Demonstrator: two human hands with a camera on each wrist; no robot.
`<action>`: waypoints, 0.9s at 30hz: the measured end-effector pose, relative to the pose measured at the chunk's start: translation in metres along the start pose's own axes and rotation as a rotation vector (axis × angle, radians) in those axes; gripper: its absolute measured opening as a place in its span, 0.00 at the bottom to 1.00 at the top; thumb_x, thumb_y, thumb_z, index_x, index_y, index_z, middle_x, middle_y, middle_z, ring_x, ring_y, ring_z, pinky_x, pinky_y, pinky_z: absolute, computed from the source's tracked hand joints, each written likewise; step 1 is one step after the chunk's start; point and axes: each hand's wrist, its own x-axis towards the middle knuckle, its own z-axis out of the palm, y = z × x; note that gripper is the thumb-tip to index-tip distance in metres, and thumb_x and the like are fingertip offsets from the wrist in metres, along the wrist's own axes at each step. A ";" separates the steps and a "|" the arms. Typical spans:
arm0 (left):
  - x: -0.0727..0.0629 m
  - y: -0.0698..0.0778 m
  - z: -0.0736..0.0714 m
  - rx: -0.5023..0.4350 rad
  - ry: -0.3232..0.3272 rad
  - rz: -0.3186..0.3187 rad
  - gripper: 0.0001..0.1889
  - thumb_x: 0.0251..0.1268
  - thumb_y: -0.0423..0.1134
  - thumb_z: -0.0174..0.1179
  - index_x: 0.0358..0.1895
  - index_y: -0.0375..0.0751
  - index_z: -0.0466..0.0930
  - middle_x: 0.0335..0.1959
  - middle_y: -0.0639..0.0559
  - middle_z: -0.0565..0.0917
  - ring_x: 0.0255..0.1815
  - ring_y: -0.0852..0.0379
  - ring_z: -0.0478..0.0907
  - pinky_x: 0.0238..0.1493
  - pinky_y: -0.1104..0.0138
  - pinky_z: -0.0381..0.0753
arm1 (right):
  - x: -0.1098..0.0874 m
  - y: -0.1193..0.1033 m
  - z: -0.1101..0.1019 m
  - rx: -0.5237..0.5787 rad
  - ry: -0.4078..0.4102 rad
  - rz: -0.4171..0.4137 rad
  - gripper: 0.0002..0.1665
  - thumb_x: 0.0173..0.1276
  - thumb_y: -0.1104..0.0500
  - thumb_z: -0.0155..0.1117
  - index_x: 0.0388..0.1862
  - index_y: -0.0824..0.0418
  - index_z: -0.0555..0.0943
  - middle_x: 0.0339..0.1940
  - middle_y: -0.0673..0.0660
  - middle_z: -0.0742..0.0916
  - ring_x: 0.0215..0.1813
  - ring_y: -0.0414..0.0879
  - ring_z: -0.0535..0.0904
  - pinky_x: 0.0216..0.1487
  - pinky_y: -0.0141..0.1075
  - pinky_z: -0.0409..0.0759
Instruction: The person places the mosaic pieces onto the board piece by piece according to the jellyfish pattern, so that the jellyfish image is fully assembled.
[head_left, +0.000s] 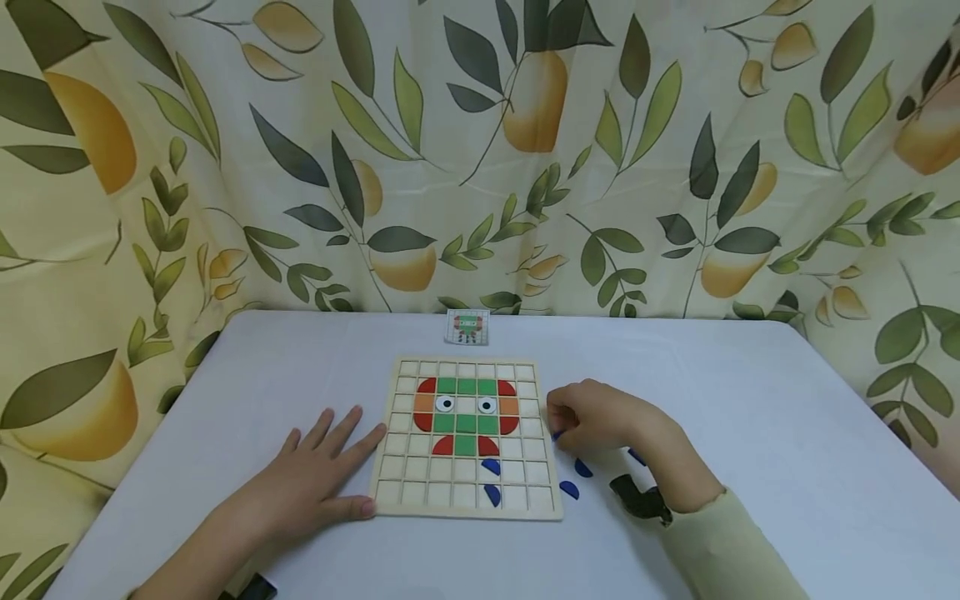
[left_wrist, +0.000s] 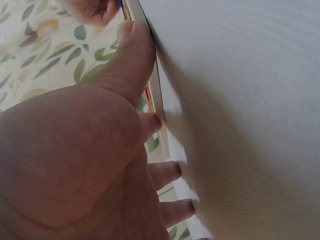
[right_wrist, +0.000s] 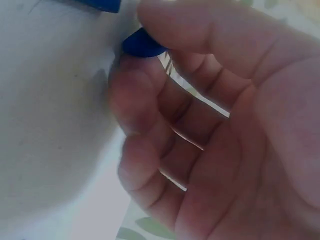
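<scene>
A pale wooden grid board (head_left: 453,497) lies on the table, its upper squares filled with red, orange and green tiles and two eye tiles (head_left: 487,405). Two blue half-circle tiles (head_left: 492,495) sit in its lower right squares. Fingers spread, my left hand (head_left: 318,467) rests on the table and touches the board's left edge with thumb and index finger. Beside the board's right edge, my right hand (head_left: 611,417) pinches a blue half-circle tile (right_wrist: 144,44) between thumb and curled index finger. Loose blue half-circle tiles (head_left: 570,490) lie below and around that hand.
A small picture card (head_left: 467,327) showing a similar tiled figure lies behind the board. The white table (head_left: 300,350) ends at a leaf-and-fruit patterned curtain (head_left: 480,200). A dark strap piece (head_left: 640,498) hangs at my right wrist.
</scene>
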 end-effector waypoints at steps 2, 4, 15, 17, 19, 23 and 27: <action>0.001 0.000 0.001 0.001 0.001 0.003 0.49 0.56 0.76 0.54 0.79 0.60 0.55 0.82 0.43 0.50 0.80 0.30 0.42 0.67 0.26 0.46 | 0.000 -0.001 -0.001 0.017 0.031 -0.037 0.09 0.62 0.64 0.69 0.33 0.50 0.79 0.24 0.50 0.77 0.32 0.44 0.74 0.31 0.36 0.70; 0.000 0.000 0.000 -0.001 -0.004 0.004 0.49 0.56 0.76 0.53 0.79 0.61 0.55 0.82 0.43 0.50 0.80 0.30 0.42 0.67 0.26 0.46 | 0.001 -0.004 -0.001 0.048 0.052 -0.092 0.08 0.64 0.63 0.68 0.37 0.50 0.80 0.25 0.49 0.78 0.31 0.43 0.74 0.31 0.35 0.71; -0.002 0.001 -0.001 -0.004 -0.007 -0.002 0.48 0.57 0.75 0.55 0.79 0.60 0.55 0.82 0.44 0.49 0.80 0.30 0.40 0.68 0.27 0.45 | 0.009 -0.037 0.018 0.140 0.131 -0.317 0.05 0.66 0.62 0.68 0.36 0.52 0.82 0.30 0.41 0.83 0.35 0.39 0.77 0.38 0.32 0.80; -0.001 0.001 -0.001 -0.002 -0.005 -0.001 0.48 0.57 0.75 0.55 0.79 0.60 0.55 0.82 0.43 0.49 0.80 0.30 0.41 0.67 0.27 0.45 | 0.011 -0.044 0.023 0.136 0.137 -0.350 0.06 0.65 0.63 0.69 0.34 0.51 0.83 0.31 0.41 0.83 0.35 0.39 0.78 0.39 0.33 0.80; 0.000 0.001 -0.002 0.002 0.000 0.000 0.48 0.57 0.74 0.55 0.79 0.60 0.55 0.82 0.43 0.50 0.80 0.30 0.41 0.67 0.27 0.45 | 0.011 -0.051 0.027 0.129 0.160 -0.380 0.07 0.65 0.63 0.70 0.33 0.51 0.83 0.33 0.41 0.83 0.36 0.40 0.78 0.40 0.33 0.81; 0.000 0.001 -0.001 0.005 0.006 0.005 0.47 0.58 0.74 0.55 0.79 0.60 0.56 0.82 0.42 0.50 0.80 0.29 0.41 0.67 0.26 0.45 | 0.010 -0.063 0.035 0.118 0.170 -0.397 0.07 0.65 0.63 0.69 0.33 0.49 0.83 0.31 0.39 0.83 0.34 0.38 0.78 0.38 0.31 0.80; 0.000 0.001 -0.001 0.005 0.003 0.005 0.47 0.58 0.73 0.56 0.79 0.60 0.55 0.82 0.43 0.50 0.80 0.29 0.41 0.67 0.26 0.45 | 0.009 -0.071 0.041 0.094 0.132 -0.371 0.07 0.64 0.60 0.70 0.33 0.47 0.84 0.27 0.36 0.83 0.31 0.34 0.78 0.36 0.30 0.79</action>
